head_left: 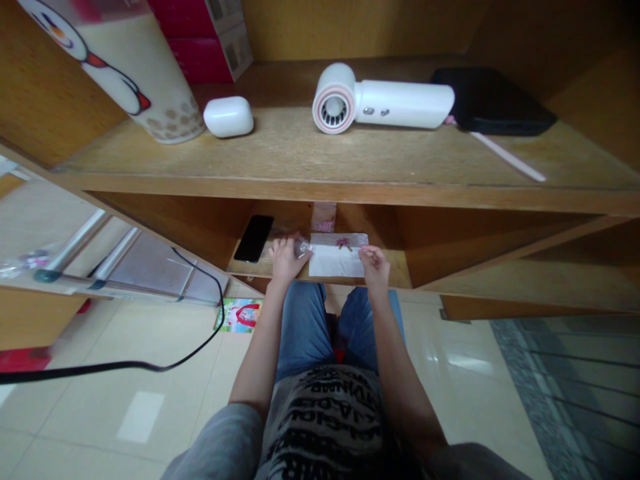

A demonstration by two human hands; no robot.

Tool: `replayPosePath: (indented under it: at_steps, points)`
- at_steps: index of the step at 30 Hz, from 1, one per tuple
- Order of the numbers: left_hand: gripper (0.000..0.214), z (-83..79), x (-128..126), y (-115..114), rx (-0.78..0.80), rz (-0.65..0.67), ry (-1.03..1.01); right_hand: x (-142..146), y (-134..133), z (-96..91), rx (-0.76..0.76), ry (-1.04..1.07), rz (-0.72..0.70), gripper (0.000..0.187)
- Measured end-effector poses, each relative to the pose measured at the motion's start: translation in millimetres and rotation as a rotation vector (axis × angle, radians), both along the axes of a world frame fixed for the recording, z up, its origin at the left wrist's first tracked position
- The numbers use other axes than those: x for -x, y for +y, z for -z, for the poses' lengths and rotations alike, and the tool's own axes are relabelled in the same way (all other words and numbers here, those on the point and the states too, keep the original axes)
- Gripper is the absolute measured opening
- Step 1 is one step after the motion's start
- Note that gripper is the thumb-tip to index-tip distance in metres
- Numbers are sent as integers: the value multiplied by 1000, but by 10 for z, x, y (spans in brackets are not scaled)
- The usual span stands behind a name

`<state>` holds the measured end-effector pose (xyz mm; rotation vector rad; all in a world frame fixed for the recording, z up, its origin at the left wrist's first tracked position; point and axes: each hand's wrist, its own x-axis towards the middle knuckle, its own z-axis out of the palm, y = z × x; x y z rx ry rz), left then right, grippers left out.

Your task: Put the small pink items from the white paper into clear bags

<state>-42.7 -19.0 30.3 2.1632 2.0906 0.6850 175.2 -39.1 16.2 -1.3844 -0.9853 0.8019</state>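
A clear plastic wrapper point(303, 248) is pinched between the fingers point(290, 245) of the left hand point(286, 260), just beside a black phone point(254, 238). A white sheet point(335, 264) lies on the lower shelf point(260, 268), mid-frame. The fingertips point(367, 249) of the right hand point(375, 267) are pressed together at the sheet's upper right; whether anything is pinched cannot be told. A white hair dryer point(383, 100) is seen on the upper shelf point(300, 150).

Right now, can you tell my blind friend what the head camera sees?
A person's left hand pinches a clear plastic wrapper while the right hand touches a white sheet with a pink flower on a wooden shelf. A black phone lies beside them, and a white hair dryer sits on the shelf above.
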Motion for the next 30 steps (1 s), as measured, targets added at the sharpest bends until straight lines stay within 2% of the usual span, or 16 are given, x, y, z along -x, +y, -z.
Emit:
replayPosePath:
  at_steps: [6,11,14,18,23,30]
  points:
    - [59,7,-246,36,-67,262,-124,-75,36,101,88,-256,-99,30]
    - [59,134,-437,96,-52,385,-239,-107,140,-5,202,-625,-158,29]
    - [59,227,-487,108,-40,396,-324,-54,241,-121,251,-785,-216,26]
    - [56,313,-491,97,-35,393,-419,23,371,-200,211,-949,-343,22]
    - [56,348,-474,91,-22,368,-515,40,483,-148,134,-1079,-418,21]
    - [55,369,-472,108,-7,354,-537,57,550,-71,117,-1099,-494,22]
